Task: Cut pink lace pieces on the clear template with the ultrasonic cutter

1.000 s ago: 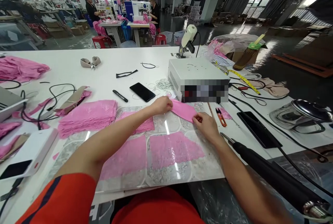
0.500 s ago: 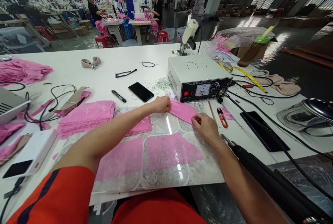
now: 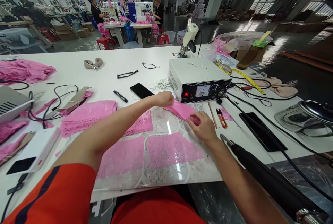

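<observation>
A strip of pink fabric [image 3: 182,109] stretches between my two hands, just in front of the grey control box [image 3: 200,78]. My left hand [image 3: 164,99] is closed on its left end. At the right end, my right hand [image 3: 203,125] pinches the fabric between thumb and fingers, and the edge there curls up. Below lies a clear plastic template sheet [image 3: 165,179] with two pink lace pieces [image 3: 171,151] laid flat in its outlined shapes. A pile of pink lace pieces [image 3: 88,114] sits left of my left forearm, with another pink lace stack [image 3: 142,123] partly behind that arm.
Right of my right hand are orange thread snips [image 3: 221,118], a black phone [image 3: 260,132] and a black pen-like tool [image 3: 260,168] on a cable. Another phone [image 3: 142,90] and a marker [image 3: 120,96] lie beyond my left arm. A glass pot [image 3: 301,118] stands far right.
The fabric strip has slackened and bent, its right end lifting into a curl. My right hand has moved slightly left, its fingers turned over the edge.
</observation>
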Action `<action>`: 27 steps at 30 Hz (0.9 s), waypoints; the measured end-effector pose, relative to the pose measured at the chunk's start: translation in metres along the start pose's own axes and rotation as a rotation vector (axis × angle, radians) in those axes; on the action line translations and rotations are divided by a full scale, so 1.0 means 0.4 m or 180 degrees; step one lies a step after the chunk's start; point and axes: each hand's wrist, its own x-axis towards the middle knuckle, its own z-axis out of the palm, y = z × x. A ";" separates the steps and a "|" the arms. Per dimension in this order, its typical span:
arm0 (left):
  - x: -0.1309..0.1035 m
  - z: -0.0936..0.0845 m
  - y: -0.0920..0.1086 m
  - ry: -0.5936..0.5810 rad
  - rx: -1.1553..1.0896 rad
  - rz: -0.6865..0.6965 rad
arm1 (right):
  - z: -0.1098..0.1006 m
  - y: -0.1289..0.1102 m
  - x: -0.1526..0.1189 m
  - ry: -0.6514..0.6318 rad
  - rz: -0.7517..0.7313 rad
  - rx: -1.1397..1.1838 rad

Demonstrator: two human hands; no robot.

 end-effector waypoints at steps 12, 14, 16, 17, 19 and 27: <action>-0.120 -0.001 0.040 -0.0110 -0.0392 0.0231 | -0.001 -0.018 -0.015 -0.0149 -0.0415 -0.0550; -0.166 0.028 0.044 -0.0157 -0.0420 0.0273 | -0.025 -0.019 -0.043 -0.0238 -0.0640 -0.0499; -0.218 0.063 0.051 -0.0201 -0.0440 0.0326 | -0.049 -0.023 -0.081 -0.0357 -0.0906 -0.0432; -0.245 0.082 0.056 -0.0222 -0.0442 0.0360 | -0.059 -0.026 -0.102 -0.0420 -0.1042 -0.0400; -0.298 0.116 0.070 -0.0258 -0.0428 0.0443 | -0.078 -0.031 -0.145 -0.0524 -0.1271 -0.0352; -0.393 0.209 0.114 -0.0168 -0.0230 0.0598 | -0.108 -0.027 -0.233 -0.0265 -0.1814 -0.0399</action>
